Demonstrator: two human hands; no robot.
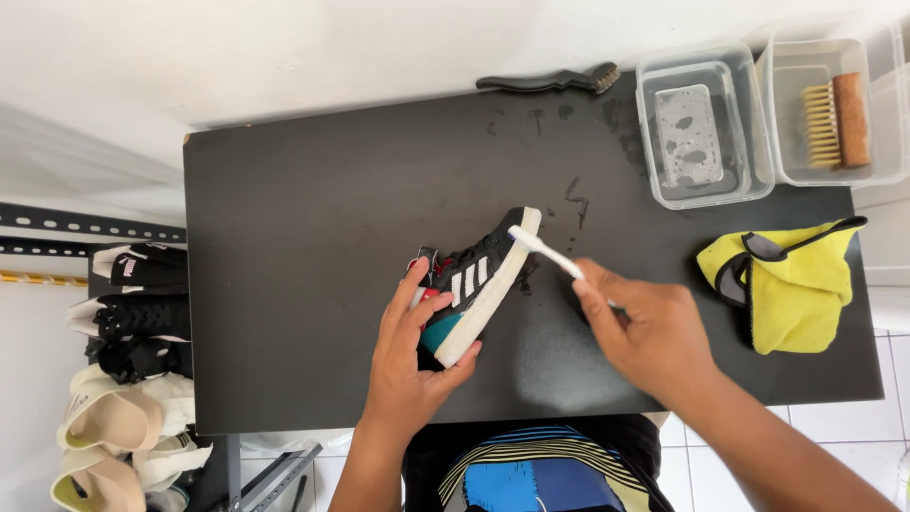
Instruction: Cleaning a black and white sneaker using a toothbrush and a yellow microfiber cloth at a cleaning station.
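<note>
Black tabletop [303,190] seen from above, with a person's two bare hands at work near its front edge. Left hand [409,356] wraps its fingers around a small black sneaker [471,284] with white stripes and a white sole, tilting it on its side. Right hand [649,332] pinches a white brush [542,246], its head touching the sole near the toe. Farther back sit a clear tub of water [706,128], another tub holding a wooden brush [839,118], and a yellow cloth [791,280].
</note>
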